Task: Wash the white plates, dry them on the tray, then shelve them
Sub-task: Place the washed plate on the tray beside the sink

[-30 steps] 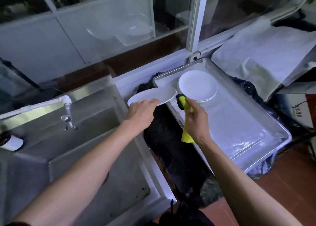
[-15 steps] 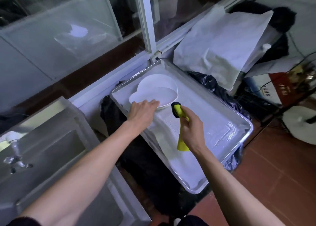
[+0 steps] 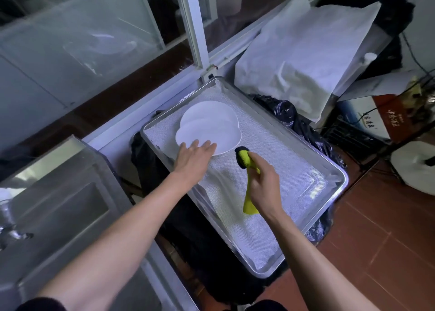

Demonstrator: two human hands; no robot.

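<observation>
A metal tray lined with white mesh holds white plates at its far left end. The top plate lies slightly offset on the stack beneath it. My left hand rests on the near edge of the top plate, fingers spread flat over its rim. My right hand hovers over the tray just right of the plates, closed around a yellow cloth whose tip covers a dark sponge.
A steel sink with a tap lies at the left. Windows run along the back. A white bag leans behind the tray, with black plastic, boxes and cables at the right over red floor tiles.
My left hand carried the plate from beside the sink onto the stack in the tray and laid it down. My right hand with the yellow cloth moved along. The view swung right.
</observation>
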